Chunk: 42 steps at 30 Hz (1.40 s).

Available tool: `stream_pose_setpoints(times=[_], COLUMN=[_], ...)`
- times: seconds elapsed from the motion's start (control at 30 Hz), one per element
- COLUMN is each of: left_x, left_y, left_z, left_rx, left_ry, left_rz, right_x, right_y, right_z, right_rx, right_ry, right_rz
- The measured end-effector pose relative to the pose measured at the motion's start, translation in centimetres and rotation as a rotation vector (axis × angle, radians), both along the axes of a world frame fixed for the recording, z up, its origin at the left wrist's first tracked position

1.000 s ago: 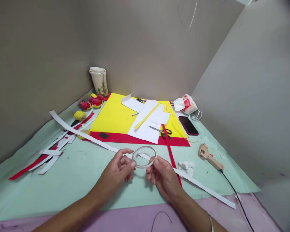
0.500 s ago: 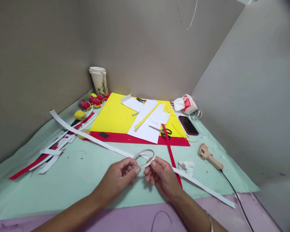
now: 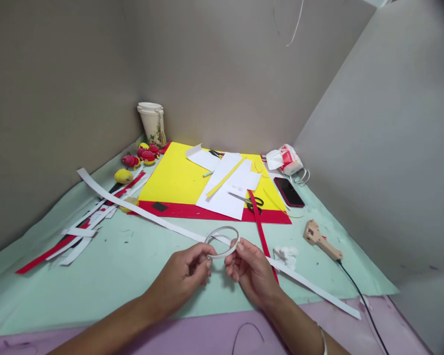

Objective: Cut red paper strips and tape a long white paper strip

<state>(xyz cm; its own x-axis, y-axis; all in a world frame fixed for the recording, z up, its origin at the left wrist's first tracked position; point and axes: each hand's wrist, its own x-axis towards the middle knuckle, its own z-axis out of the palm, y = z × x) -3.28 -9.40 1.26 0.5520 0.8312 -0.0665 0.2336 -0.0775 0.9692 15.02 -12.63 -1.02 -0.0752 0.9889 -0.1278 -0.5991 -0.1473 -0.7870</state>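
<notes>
A thin, pale ring [image 3: 222, 256], its inner side greyish, is held up between both hands over the table. My left hand [image 3: 183, 273] pinches its near left part between thumb and fingers. On the right part of the ring, the thumb and fingertips of my right hand [image 3: 254, 268] are closed. Behind and under the hands runs a long white strip [image 3: 163, 222], slanting from far left to near right. A red strip [image 3: 261, 234] lies across it beside my right hand.
Scissors [image 3: 257, 201] lie on white paper and a yellow sheet [image 3: 166, 172]. A glue gun [image 3: 321, 241], phone [image 3: 288, 191] and tissue pack [image 3: 290, 160] are on the right. Cut strips [image 3: 74, 244], small red and yellow pieces [image 3: 130, 161] and a white cup [image 3: 151, 123] stand left.
The ring and both hands have shifted slightly to the right. My left thumb has slid lower, off the ring's front edge. Everything on the table stays as it was.
</notes>
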Motion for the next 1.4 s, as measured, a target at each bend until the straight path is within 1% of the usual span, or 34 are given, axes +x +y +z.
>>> stream_pose_setpoints(times=[0.2, 0.33, 0.43, 0.53, 0.6, 0.7, 0.73, 0.8, 0.87, 0.93, 1.03, 1.17, 1.27, 1.4], left_x=[0.0, -0.3, -0.4, -0.4, -0.3, -0.2, -0.2, -0.2, -0.2, -0.3, -0.3, -0.5, -0.6, -0.7], left_y=[0.1, 0.2, 0.2, 0.2, 0.3, 0.4, 0.4, 0.4, 0.3, 0.3, 0.4, 0.7, 0.9, 1.0], left_z=[-0.1, 0.1, 0.4, 0.6, 0.6, 0.4, 0.3, 0.1, -0.2, -0.4, -0.7, -1.2, -1.5, -1.6], left_rx=[0.034, -0.012, -0.042, -0.001, 0.042, 0.072, 0.068, 0.051, 0.051, 0.098, 0.246, 0.475, 0.629, 0.781], left_ry=[0.026, -0.017, -0.047, 0.024, 0.077, 0.11, 0.107, 0.082, 0.064, 0.082, 0.133, 0.164, 0.166, 0.163], left_rz=[0.038, 0.036, 0.026, 0.041, 0.057, 0.078, 0.077, 0.069, 0.071, 0.084, 0.103, 0.126, 0.137, 0.138], right_x=[0.0, 0.0, -0.1, -0.3, -0.7, -1.2, -1.3, -1.5, -1.4, -1.4, -1.3, -1.2, -1.1, -0.9], right_y=[-0.1, -0.2, -0.6, -1.2, -1.7, -2.3, -2.4, -2.6, -2.7, -2.7, -2.5, -2.2, -2.0, -2.1], right_z=[0.0, 0.0, -0.1, -0.2, -0.1, 0.0, 0.0, 0.1, 0.2, 0.3, 0.5, 0.9, 1.0, 0.7], right_rx=[0.018, 0.042, 0.081, 0.162, 0.291, 0.524, 0.576, 0.634, 0.653, 0.662, 0.676, 0.709, 0.654, 0.52], right_ry=[-0.02, -0.046, -0.129, -0.322, -0.531, -0.836, -0.898, -0.949, -0.949, -0.925, -0.87, -0.794, -0.756, -0.632], right_rz=[0.012, 0.018, 0.027, 0.036, 0.041, 0.023, 0.019, 0.027, 0.045, 0.053, 0.052, -0.002, -0.023, 0.021])
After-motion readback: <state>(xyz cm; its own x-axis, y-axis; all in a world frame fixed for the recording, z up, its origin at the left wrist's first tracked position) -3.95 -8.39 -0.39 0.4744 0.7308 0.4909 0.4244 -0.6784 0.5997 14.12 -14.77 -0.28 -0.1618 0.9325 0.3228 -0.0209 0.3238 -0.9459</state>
